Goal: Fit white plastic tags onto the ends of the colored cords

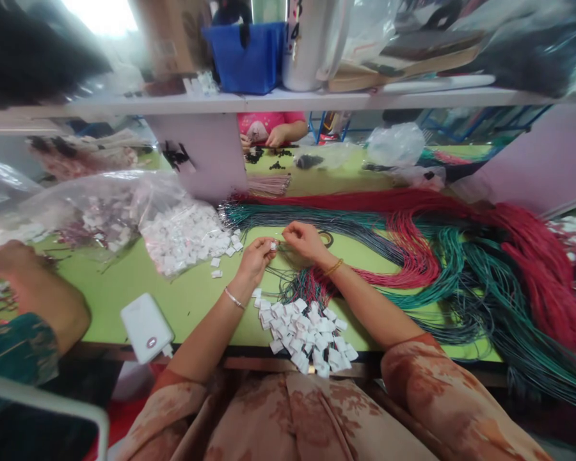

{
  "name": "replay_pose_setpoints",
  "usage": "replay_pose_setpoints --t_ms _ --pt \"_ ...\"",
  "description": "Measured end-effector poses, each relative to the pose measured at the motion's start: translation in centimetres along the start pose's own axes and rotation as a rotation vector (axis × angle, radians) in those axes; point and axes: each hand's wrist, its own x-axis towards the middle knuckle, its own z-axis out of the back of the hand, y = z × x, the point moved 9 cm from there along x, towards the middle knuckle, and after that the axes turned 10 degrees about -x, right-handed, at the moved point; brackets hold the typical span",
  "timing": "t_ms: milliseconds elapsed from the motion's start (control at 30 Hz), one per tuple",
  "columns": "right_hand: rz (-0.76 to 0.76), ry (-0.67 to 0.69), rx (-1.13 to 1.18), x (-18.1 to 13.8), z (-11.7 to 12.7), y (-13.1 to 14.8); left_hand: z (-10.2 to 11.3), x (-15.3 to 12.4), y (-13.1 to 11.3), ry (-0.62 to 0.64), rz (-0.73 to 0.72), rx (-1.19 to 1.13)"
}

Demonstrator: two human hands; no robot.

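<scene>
Between thumb and fingers, my left hand (258,257) pinches a small white connector housing (273,246). Close on its right, my right hand (306,241) is closed in a pinch on a thin wire that reaches toward the housing; the wire's tip is too small to make out. Below my hands lies a heap of white connectors (307,333) with red and dark wires (312,283) attached. Long bundles of red wires (420,256), green wires (448,256) and dark wires (355,240) curve across the table to the right. A roll of tape (325,239) sits behind my right hand.
An open plastic bag (182,230) spills white housings to the left. Nearer the front edge rests a white power bank (146,328). A co-worker's arm (48,288) is at far left; another person's hands (278,135) work beyond the shelf (259,101), which holds a blue bin (247,57).
</scene>
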Motion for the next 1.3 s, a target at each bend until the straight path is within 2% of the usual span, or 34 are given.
replay_pose_setpoints --t_ms 233,467,700,967,1067,1133,1233,1300 --pt "-0.046 0.113 0.046 -1.1 -1.1 0.3 -0.2 0.6 0.9 0.026 0.011 -0.114" --pt "-0.085 0.189 0.054 -1.1 -2.4 0.3 -0.2 0.2 0.9 0.066 -0.041 -0.037" --pt "0.137 0.185 -0.145 -1.6 -1.9 2.5 0.6 0.3 0.3 0.014 -0.072 0.036" --pt "0.156 0.183 -0.247 -2.1 -1.3 2.4 -0.1 -0.4 1.2 0.029 -0.034 0.124" --pt "0.114 0.128 -0.303 -1.7 1.3 0.2 -0.4 -0.6 0.8 0.055 0.004 0.134" --pt "-0.029 0.070 -0.482 -1.7 3.9 -2.9 -0.8 -0.6 0.4 0.095 0.033 0.157" --pt "-0.189 0.150 -0.728 -2.4 5.6 -7.1 -1.5 -0.7 -0.2 0.182 0.046 0.300" --pt "-0.208 0.153 -0.685 -2.9 6.0 -8.1 -1.8 -0.6 -0.8 0.236 -0.020 0.463"
